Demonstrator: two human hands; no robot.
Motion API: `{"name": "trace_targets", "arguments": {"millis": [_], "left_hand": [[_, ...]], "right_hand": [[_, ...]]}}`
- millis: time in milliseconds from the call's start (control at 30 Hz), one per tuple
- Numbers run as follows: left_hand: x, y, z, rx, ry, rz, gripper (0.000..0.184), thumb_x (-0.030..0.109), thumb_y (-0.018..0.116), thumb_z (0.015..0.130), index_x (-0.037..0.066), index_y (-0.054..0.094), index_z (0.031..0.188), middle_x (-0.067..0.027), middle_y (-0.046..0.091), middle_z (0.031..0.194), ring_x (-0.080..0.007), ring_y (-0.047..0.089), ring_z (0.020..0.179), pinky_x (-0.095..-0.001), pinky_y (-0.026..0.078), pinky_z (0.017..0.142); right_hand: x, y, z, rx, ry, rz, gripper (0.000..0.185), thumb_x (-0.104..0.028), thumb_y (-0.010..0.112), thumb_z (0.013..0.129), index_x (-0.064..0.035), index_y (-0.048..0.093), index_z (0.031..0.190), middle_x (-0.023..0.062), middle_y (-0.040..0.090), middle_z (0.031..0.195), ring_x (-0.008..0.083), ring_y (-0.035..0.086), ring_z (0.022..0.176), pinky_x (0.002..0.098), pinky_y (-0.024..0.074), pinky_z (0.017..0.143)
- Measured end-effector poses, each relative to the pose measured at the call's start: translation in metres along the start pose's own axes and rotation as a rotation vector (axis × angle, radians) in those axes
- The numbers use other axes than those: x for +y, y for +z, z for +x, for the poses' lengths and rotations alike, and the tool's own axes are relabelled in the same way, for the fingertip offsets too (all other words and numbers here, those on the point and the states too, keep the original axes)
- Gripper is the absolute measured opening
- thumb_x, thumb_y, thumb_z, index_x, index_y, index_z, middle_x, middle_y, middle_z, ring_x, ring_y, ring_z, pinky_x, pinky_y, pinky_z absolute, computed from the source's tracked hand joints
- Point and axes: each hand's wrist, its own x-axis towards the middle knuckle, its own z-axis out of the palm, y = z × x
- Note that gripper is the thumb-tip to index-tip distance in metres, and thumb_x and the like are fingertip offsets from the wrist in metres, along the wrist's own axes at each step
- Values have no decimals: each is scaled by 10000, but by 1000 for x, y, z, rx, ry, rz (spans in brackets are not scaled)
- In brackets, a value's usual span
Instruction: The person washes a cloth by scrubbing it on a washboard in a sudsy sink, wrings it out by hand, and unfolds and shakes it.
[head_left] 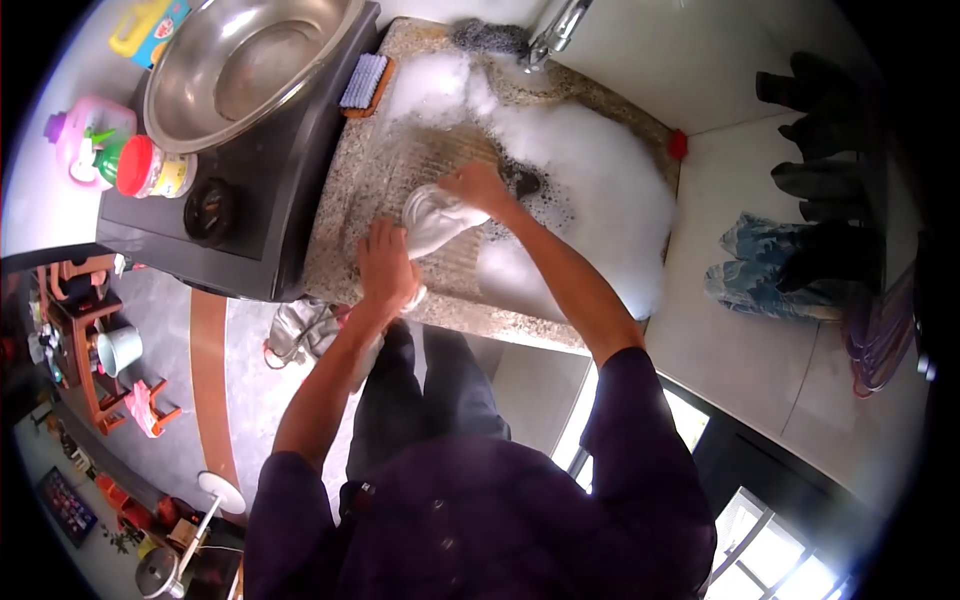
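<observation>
A wet white cloth (436, 222), bunched and twisted, stretches between my two hands over the ribbed washboard slope (455, 268) of a stone sink. At its lower left end my left hand (388, 265) grips it, with a bit of white showing below the palm. My right hand (478, 188) is closed around the upper right end, close to the dark drain (522, 182). Thick white suds (600, 215) fill the right part of the basin. What kind of cloth it is, I cannot tell.
A scrub brush (364, 84) lies on the sink's left rim, below the faucet (556, 36). On the dark counter (245, 215) are a steel basin (222, 110), a red-lidded jar (150, 168) and bottles. Clothes (770, 255) hang at the right. A fabric bundle (305, 328) sits below.
</observation>
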Motion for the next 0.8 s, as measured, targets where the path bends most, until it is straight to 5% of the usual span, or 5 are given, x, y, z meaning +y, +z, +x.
{"name": "trace_targets", "arguments": {"millis": [100,233,400,633,800], "left_hand": [[-2,-17,22,-131,-209,-239,452,67,705,719,44,534,1137,-195,629,1151,-370,588,1101,-521,389,983],[16,-36,74,82,-262,-582,550,83,737,727,62,529,1236,-191,662,1055,-375,635,1017,-452,477,886],[2,-53,108,180,137,-376,551,117,722,781,56,548,1300,-182,668,1062,-363,644,1020,-427,512,858],[-46,-38,37,-96,-147,-566,448,207,692,873,15,589,1264,-173,603,1283,-291,596,1163,-359,465,976],[-8,-19,-8,-5,-6,-236,691,378,739,819,13,500,1356,-225,507,1380,-374,457,1307,-490,313,1104]], "right_hand": [[-47,-68,-57,213,-29,352,361,-377,662,897,-19,697,857,148,701,805,276,660,663,423,526,646],[-118,-130,-143,312,-123,652,274,-291,678,923,-20,665,879,99,691,769,133,586,613,341,468,542],[-132,-44,-154,654,-381,488,161,-214,695,883,-63,642,886,120,656,824,249,623,664,370,498,576],[-110,80,-148,500,-512,351,198,-192,693,825,-73,621,966,120,572,977,331,582,839,424,496,725],[-49,51,-26,812,82,96,404,-317,677,872,-69,603,1181,217,518,1176,396,489,1123,480,423,953]]}}
